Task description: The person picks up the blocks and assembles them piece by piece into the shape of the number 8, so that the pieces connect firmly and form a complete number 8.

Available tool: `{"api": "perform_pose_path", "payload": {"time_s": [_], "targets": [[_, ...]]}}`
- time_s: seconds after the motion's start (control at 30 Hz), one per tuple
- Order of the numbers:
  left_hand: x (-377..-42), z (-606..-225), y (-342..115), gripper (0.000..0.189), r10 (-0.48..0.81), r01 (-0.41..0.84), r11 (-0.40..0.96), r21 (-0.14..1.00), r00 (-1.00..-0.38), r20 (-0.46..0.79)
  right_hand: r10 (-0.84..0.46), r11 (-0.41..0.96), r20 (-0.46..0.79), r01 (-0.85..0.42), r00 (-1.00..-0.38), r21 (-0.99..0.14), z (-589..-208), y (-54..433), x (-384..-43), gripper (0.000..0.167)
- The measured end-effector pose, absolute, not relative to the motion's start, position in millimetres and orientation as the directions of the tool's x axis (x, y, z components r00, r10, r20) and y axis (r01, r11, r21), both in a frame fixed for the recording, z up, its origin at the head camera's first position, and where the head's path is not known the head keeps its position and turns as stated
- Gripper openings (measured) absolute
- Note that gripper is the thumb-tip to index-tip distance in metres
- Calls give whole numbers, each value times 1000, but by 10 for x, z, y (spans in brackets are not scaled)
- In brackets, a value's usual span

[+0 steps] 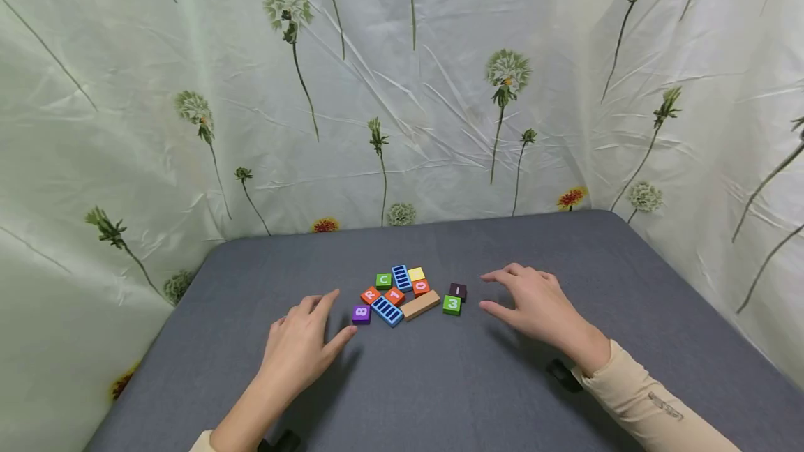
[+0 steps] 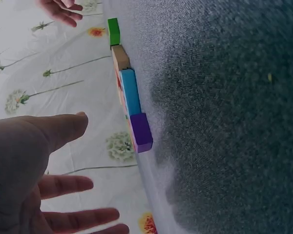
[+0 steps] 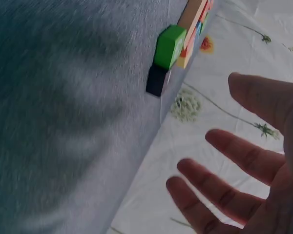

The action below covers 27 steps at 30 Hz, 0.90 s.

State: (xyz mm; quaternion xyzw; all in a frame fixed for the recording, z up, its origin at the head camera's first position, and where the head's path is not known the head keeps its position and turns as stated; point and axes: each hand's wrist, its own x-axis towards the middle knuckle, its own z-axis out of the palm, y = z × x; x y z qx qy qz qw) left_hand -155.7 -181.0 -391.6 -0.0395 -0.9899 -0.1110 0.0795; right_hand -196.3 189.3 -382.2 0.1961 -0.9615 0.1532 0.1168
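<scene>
My left hand (image 1: pixel 296 346) hovers over the table with fingers spread, just left of a purple block marked 8 (image 1: pixel 361 314). My right hand (image 1: pixel 534 302) is likewise held above the table, to the right of a green block marked 3 (image 1: pixel 451 305) and a black block (image 1: pixel 458 291). Between the hands lie a wooden bar (image 1: pixel 421 305), two blue striped blocks (image 1: pixel 386 311), orange blocks marked R (image 1: pixel 370 295), 1 (image 1: pixel 394 296) and 0 (image 1: pixel 421 287), a green C block (image 1: pixel 384 281) and a yellow block (image 1: pixel 416 274). Neither hand touches a block.
The blocks lie on a dark grey cloth-covered table (image 1: pixel 477 382). Behind and beside it hangs a pale curtain (image 1: pixel 440 103) printed with dandelions and other flowers. The table's far edge runs along the foot of the curtain.
</scene>
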Motion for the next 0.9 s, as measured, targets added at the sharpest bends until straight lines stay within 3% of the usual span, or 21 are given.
{"api": "perform_pose_path", "payload": {"time_s": [0.2, 0.6, 0.9], "targets": [[-1612, -3955, -1799, 56, 111, 157, 962, 222, -972, 208, -399, 845, 241, -457, -885, -279, -3867, 1745, -2059, 33], [-1767, -4055, -1733, 36, 172, 217, 926, 308, -971, 169, -512, 761, 185, -543, -839, -356, -3982, 1492, -2276, 24], [-1846, -4124, -1656, 22, 318, 372, 866, 335, -926, 205, -525, 752, 123, -527, -842, -396, -4052, 1391, -2379, 25]]}}
